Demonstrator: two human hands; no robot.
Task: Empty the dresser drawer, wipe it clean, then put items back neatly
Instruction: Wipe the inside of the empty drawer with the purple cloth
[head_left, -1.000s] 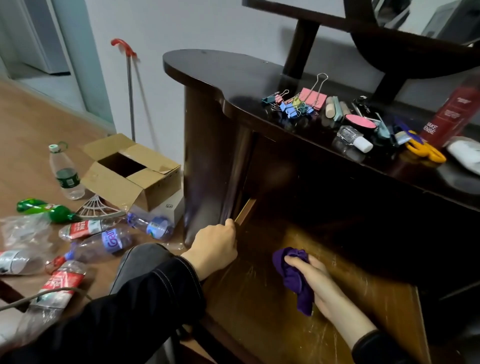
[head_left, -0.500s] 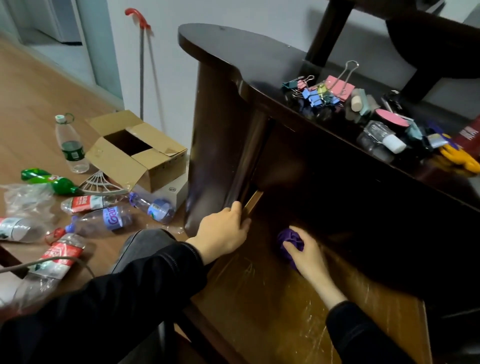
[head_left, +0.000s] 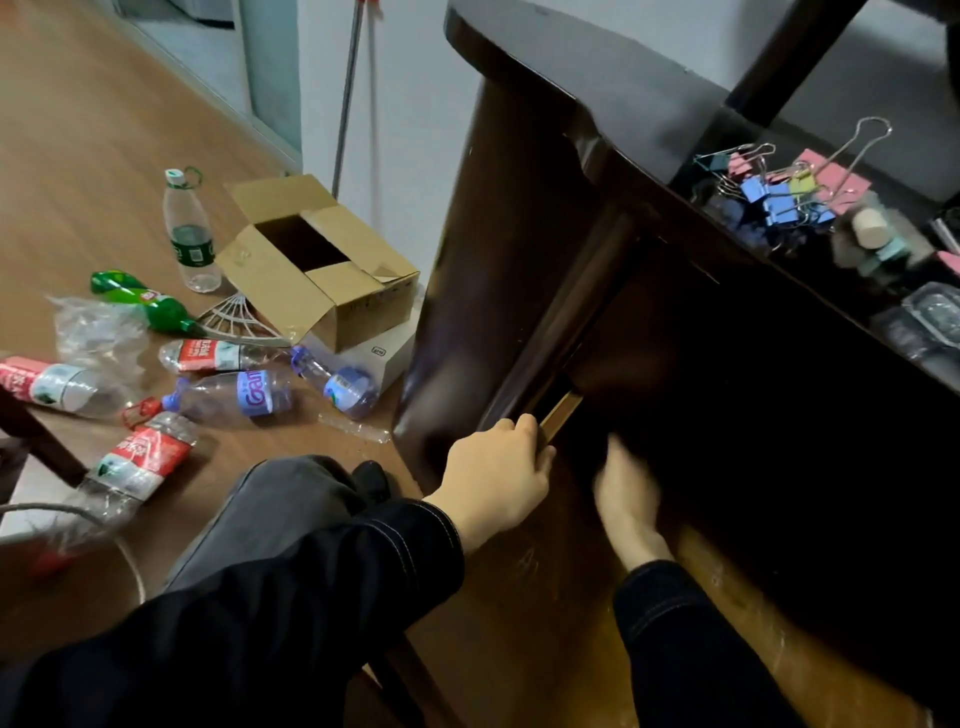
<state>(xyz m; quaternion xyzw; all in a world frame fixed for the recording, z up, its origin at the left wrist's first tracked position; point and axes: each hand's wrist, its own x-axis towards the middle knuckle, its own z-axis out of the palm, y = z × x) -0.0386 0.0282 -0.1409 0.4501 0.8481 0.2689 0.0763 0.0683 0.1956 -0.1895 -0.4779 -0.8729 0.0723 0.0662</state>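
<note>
Right hand (head_left: 626, 493) has gone deeper than half a second ago, fingers now lost in the dark back of the pulled-out scratched brown wooden drawer (head_left: 545, 649). The purple cloth that showed under it then is out of sight now. Motion blur plus shadow: can't tell if those fingers are curled on anything or flat.

Left hand (head_left: 496, 467) hasn't shifted. Its fingers are curled over the top of the drawer's left side wall and clamped on it. It sits just left of the right hand, not touching it. The drawer floor runs from both wrists back toward me, scratched wood where it shows.

Top of the dark glossy wooden dresser (head_left: 597, 83) overhangs the right hand. On it, up and right of that hand, is a heap of blue, pink and yellow metal binder clips (head_left: 779, 192). Further right are small blurred items I can't identify.

Left of the left hand, on the wood floor:
- open brown cardboard box (head_left: 317, 270), resting on a white box (head_left: 374, 358)
- upright clear plastic bottle with green label (head_left: 188, 234), beyond the cardboard box
- green plastic bottle (head_left: 140, 301), lying down
- several clear plastic bottles with red or blue labels (head_left: 228, 397), lying scattered nearer me
</note>
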